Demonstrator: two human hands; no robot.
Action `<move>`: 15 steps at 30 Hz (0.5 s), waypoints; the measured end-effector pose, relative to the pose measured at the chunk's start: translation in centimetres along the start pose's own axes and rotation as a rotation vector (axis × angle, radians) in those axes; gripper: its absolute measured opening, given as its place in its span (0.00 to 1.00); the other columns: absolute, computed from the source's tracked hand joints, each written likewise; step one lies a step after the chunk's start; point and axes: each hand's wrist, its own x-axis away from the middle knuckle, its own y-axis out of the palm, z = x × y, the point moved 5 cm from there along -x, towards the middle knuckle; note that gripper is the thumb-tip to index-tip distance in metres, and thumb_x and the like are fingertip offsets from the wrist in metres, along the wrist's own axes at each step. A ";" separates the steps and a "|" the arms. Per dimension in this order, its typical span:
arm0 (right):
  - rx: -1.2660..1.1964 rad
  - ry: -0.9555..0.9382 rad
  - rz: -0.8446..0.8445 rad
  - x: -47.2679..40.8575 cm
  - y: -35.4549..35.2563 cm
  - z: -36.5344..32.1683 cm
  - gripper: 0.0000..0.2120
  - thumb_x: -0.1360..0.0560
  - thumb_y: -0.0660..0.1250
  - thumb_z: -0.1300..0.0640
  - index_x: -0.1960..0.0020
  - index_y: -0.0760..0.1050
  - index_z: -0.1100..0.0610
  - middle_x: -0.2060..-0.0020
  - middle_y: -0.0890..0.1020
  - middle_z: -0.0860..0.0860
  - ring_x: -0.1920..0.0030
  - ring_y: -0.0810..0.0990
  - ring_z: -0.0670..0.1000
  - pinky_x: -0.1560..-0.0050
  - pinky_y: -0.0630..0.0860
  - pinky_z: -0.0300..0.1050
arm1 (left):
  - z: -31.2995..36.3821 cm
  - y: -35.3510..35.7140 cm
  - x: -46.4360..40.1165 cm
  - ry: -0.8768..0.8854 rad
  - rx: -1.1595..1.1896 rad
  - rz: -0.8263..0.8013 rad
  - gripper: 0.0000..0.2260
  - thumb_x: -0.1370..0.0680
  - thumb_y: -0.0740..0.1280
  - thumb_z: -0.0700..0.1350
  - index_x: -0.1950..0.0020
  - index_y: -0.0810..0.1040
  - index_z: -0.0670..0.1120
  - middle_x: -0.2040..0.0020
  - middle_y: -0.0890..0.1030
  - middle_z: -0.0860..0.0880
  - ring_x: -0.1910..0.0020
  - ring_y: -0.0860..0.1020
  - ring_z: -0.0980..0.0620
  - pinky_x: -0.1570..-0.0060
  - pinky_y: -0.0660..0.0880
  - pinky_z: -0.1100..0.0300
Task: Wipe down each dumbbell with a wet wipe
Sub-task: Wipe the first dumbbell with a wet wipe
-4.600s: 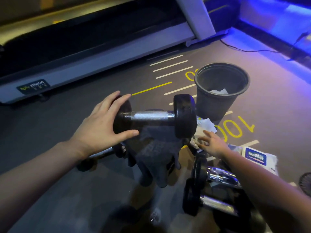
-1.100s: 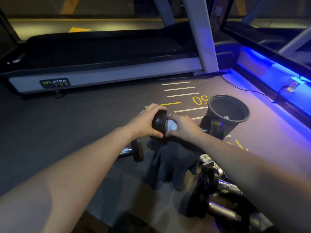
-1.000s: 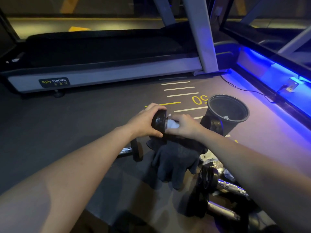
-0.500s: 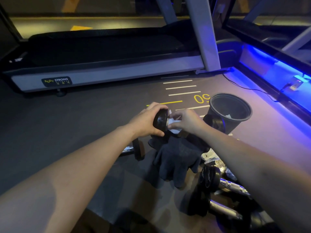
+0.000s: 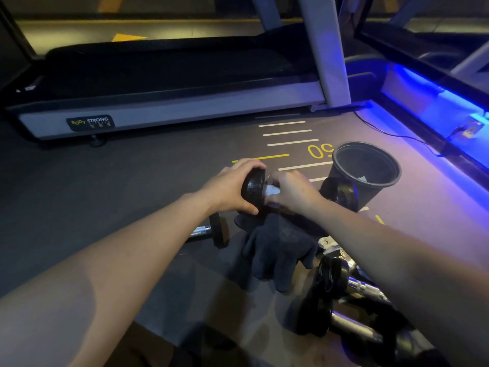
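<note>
The right hand [image 5: 291, 193] pinches a white wet wipe [image 5: 272, 190] against the handle of a black dumbbell [image 5: 254, 185]. The left hand [image 5: 230, 189] curls round its left weight, holding it above dark gloves [image 5: 277, 247], beside a black bin [image 5: 366, 170] on the floor.

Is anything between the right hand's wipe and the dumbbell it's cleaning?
Nothing visible. The right hand holds the wipe against the dumbbell beside its left plate, which the left hand grips. The handle itself is hidden under the right hand.
</note>
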 end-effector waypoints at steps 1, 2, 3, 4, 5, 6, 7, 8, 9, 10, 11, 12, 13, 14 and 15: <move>-0.027 0.010 -0.017 -0.2 0.0 0.1 0.16 0.37 0.77 0.47 0.52 0.79 0.51 0.57 0.83 0.54 0.53 0.79 0.57 0.62 0.70 0.46 | 0.1 -0.1 0.0 -0.005 0.006 -0.006 0.46 0.40 0.83 0.54 0.29 0.63 0.62 0.26 0.64 0.60 0.29 0.69 0.50 0.33 0.71 0.45; -0.060 0.025 -0.047 -0.5 0.0 0.2 0.16 0.37 0.78 0.47 0.54 0.80 0.52 0.59 0.82 0.53 0.54 0.79 0.56 0.61 0.73 0.47 | 0.3 -0.2 0.0 -0.011 0.011 -0.009 0.45 0.40 0.83 0.53 0.28 0.63 0.61 0.26 0.64 0.60 0.29 0.69 0.51 0.34 0.72 0.47; -0.090 0.039 -0.086 -0.9 0.0 0.4 0.17 0.38 0.79 0.47 0.54 0.81 0.54 0.60 0.82 0.53 0.56 0.79 0.56 0.59 0.75 0.48 | 0.6 -0.3 0.0 -0.013 0.009 -0.011 0.45 0.39 0.83 0.52 0.28 0.64 0.59 0.27 0.65 0.59 0.30 0.69 0.52 0.35 0.73 0.47; -0.118 0.050 -0.131 -1.3 0.1 0.6 0.17 0.37 0.79 0.47 0.54 0.81 0.56 0.61 0.82 0.53 0.58 0.79 0.55 0.58 0.75 0.49 | 0.7 -0.4 0.0 -0.014 0.001 -0.011 0.45 0.39 0.83 0.52 0.28 0.64 0.59 0.27 0.65 0.59 0.31 0.70 0.52 0.36 0.74 0.48; -0.145 0.054 -0.180 -1.6 0.1 0.8 0.17 0.36 0.79 0.48 0.54 0.82 0.58 0.62 0.80 0.53 0.60 0.77 0.54 0.59 0.74 0.47 | 0.9 -0.4 0.1 -0.013 -0.012 -0.011 0.44 0.39 0.83 0.52 0.28 0.64 0.59 0.28 0.65 0.59 0.31 0.70 0.51 0.37 0.74 0.48; -0.173 0.055 -0.233 -1.9 0.1 0.9 0.17 0.35 0.79 0.49 0.54 0.82 0.60 0.64 0.78 0.54 0.62 0.75 0.53 0.61 0.71 0.46 | 0.9 -0.4 0.2 -0.010 -0.021 -0.010 0.44 0.39 0.83 0.52 0.29 0.64 0.59 0.28 0.65 0.59 0.32 0.71 0.51 0.38 0.75 0.47; -0.192 0.055 -0.285 -2.2 0.2 0.9 0.17 0.34 0.79 0.49 0.54 0.81 0.62 0.65 0.76 0.54 0.63 0.73 0.52 0.62 0.68 0.45 | 0.9 -0.3 0.4 -0.007 -0.026 -0.011 0.44 0.39 0.83 0.52 0.29 0.63 0.60 0.28 0.64 0.59 0.32 0.71 0.50 0.39 0.75 0.47; -0.200 0.054 -0.331 -2.4 0.3 0.9 0.17 0.33 0.78 0.49 0.55 0.81 0.63 0.66 0.75 0.54 0.64 0.71 0.52 0.63 0.67 0.45 | 0.8 -0.3 0.4 -0.005 -0.027 -0.011 0.44 0.40 0.84 0.53 0.29 0.63 0.60 0.28 0.64 0.59 0.32 0.71 0.50 0.39 0.75 0.46; -0.193 0.052 -0.363 -2.4 0.3 0.9 0.17 0.32 0.78 0.49 0.55 0.81 0.63 0.66 0.74 0.53 0.64 0.71 0.52 0.63 0.66 0.44 | 0.7 -0.2 0.5 -0.004 -0.024 -0.012 0.45 0.40 0.84 0.53 0.29 0.63 0.60 0.28 0.64 0.59 0.32 0.70 0.50 0.38 0.75 0.46; -0.178 0.051 -0.379 -2.5 0.4 0.8 0.17 0.32 0.77 0.49 0.56 0.81 0.62 0.67 0.74 0.53 0.65 0.71 0.51 0.63 0.66 0.44 | 0.5 -0.1 0.5 -0.005 -0.016 -0.013 0.45 0.41 0.84 0.53 0.30 0.63 0.61 0.29 0.64 0.59 0.32 0.70 0.50 0.38 0.74 0.46; -0.158 0.049 -0.381 -2.5 0.3 0.7 0.16 0.32 0.78 0.48 0.57 0.82 0.61 0.68 0.74 0.52 0.65 0.71 0.51 0.64 0.66 0.44 | 0.4 -0.1 0.5 -0.007 -0.007 -0.015 0.46 0.41 0.84 0.53 0.30 0.63 0.61 0.29 0.64 0.60 0.32 0.70 0.50 0.37 0.74 0.46; -0.142 0.048 -0.373 -2.4 0.3 0.7 0.16 0.33 0.78 0.47 0.58 0.82 0.59 0.68 0.74 0.51 0.66 0.71 0.51 0.64 0.66 0.44 | 0.2 -0.1 0.6 -0.007 0.002 -0.016 0.46 0.42 0.84 0.52 0.29 0.63 0.61 0.29 0.64 0.60 0.31 0.70 0.51 0.37 0.74 0.47; -0.135 0.047 -0.356 -2.3 0.2 0.6 0.15 0.34 0.78 0.46 0.59 0.82 0.58 0.69 0.74 0.51 0.66 0.71 0.50 0.65 0.67 0.43 | 0.2 0.0 0.6 -0.006 0.009 -0.018 0.46 0.42 0.84 0.52 0.29 0.63 0.61 0.28 0.63 0.59 0.31 0.69 0.52 0.36 0.74 0.47; -0.140 0.045 -0.330 -2.1 0.1 0.4 0.15 0.35 0.79 0.46 0.60 0.82 0.57 0.69 0.75 0.50 0.67 0.72 0.50 0.65 0.68 0.43 | 0.1 0.0 0.5 -0.003 0.015 -0.020 0.47 0.42 0.84 0.52 0.29 0.63 0.60 0.28 0.63 0.59 0.30 0.69 0.52 0.35 0.73 0.47; -0.144 0.041 -0.296 -1.8 0.1 0.4 0.15 0.36 0.79 0.46 0.59 0.82 0.57 0.69 0.77 0.50 0.66 0.73 0.50 0.65 0.69 0.43 | 0.1 -0.1 0.5 -0.003 0.020 -0.025 0.47 0.41 0.84 0.51 0.28 0.63 0.60 0.27 0.63 0.59 0.30 0.68 0.53 0.33 0.72 0.48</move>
